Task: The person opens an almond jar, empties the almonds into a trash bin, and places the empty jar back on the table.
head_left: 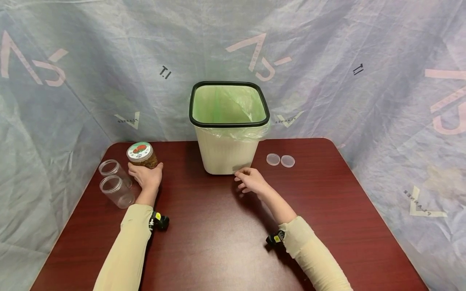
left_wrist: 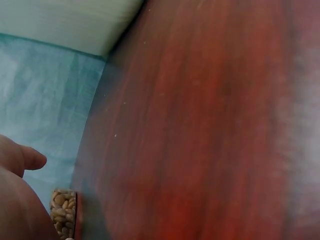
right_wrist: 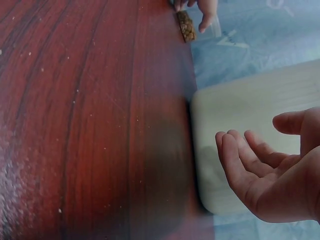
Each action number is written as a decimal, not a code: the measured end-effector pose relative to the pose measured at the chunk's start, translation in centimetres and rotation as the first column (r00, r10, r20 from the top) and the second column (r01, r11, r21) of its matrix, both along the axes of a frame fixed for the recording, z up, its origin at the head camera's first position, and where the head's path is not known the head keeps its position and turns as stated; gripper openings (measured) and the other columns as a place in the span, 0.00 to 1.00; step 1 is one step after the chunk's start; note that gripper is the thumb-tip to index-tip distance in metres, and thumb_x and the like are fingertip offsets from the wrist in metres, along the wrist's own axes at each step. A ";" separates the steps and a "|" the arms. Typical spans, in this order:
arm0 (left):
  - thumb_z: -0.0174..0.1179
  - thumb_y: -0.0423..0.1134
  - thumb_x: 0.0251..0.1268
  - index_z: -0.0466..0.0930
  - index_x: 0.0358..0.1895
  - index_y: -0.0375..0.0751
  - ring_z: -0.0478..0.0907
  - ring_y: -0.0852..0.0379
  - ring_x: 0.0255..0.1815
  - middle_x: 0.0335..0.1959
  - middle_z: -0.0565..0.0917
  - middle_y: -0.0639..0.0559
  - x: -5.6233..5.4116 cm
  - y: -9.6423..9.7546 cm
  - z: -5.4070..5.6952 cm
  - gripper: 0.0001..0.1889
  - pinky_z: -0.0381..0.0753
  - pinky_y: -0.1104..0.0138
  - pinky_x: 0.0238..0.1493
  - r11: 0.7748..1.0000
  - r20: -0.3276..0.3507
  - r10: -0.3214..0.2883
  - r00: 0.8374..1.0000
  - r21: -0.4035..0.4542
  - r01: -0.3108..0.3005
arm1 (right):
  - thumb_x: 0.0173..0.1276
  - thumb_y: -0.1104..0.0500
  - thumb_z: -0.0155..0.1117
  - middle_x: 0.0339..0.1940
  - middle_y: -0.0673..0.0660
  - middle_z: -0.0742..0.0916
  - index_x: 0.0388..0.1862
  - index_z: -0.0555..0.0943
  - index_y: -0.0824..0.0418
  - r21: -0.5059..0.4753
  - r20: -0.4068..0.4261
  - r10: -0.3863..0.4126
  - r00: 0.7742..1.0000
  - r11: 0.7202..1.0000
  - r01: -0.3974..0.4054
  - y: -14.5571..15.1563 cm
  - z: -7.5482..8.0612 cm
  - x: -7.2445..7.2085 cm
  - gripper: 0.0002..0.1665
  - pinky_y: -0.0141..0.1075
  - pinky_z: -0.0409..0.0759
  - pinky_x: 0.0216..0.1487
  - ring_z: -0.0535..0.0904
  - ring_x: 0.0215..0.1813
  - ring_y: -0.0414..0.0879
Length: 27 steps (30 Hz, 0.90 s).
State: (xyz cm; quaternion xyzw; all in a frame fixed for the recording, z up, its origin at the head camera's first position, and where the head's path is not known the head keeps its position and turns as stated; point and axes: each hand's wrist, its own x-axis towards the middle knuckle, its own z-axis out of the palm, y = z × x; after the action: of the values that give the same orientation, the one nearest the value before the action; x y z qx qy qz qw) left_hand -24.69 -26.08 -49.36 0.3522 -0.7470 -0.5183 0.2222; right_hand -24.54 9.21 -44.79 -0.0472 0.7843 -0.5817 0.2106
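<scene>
L hand (head_left: 146,176) is gaping wide at round clear-plastic, green-topped nut jar (head_left: 143,156) — prob. heavyish, stiff, offering midwall hold; R hand (head_left: 253,182) hanging loose.

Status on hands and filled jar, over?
Left hand at filled jar, right hand empty by bin. Jar upright, lidded. Two clear jars beside left hand.

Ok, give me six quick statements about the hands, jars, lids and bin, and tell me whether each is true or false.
1. The left hand is at the filled jar. True.
2. The right hand is holding nothing. True.
3. Two round lids lie to the right of the bin. True.
4. The lids are stacked. False: they lie side by side.
5. The bin is unlined. False: a thin bag lines it.
6. Every jar is full. False: two empty jars stand at the left.
</scene>
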 end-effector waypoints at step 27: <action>0.73 0.49 0.50 0.40 0.76 0.43 0.44 0.45 0.76 0.74 0.53 0.44 -2.4 -1.9 0.3 0.57 0.40 0.53 0.74 0.991 0.120 0.109 0.987 0.059 -0.117 | 0.74 0.55 0.55 0.51 0.68 0.84 0.58 0.75 0.70 0.017 0.000 0.013 1.000 1.000 -0.013 0.1 -0.9 0.1 0.23 0.45 0.83 0.38 0.84 0.43 0.61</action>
State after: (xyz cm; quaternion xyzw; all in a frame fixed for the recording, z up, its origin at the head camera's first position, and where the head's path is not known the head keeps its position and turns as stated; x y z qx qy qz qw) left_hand -27.05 -27.96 -49.10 0.4307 -0.7201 -0.5077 0.1953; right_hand -24.40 9.28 -45.66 -0.0506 0.7889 -0.5736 0.2146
